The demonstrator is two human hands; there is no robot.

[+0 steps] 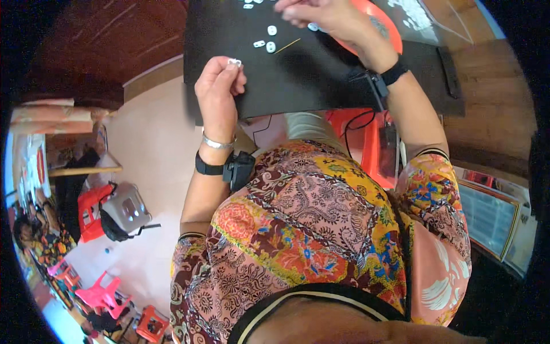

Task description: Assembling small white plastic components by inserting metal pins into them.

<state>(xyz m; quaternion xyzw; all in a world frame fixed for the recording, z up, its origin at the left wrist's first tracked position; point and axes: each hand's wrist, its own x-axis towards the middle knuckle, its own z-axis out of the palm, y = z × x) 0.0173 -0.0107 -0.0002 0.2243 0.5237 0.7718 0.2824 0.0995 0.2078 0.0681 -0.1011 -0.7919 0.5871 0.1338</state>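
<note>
Small white piece (235, 62) is pinched in left grip (219, 83), probably light, stiff, slippery, best held by edges; right grip's (323, 16) contents can't be told.

The left forearm (200, 198) rises nearly upright left of the frame's centre, the left hand (219, 85) above it with fingers curled and thumb and forefinger pinched. The right forearm (421, 117) slants up and leftward at upper right; the right hand (331, 20) reaches the top edge, fingers pointing left.
</note>
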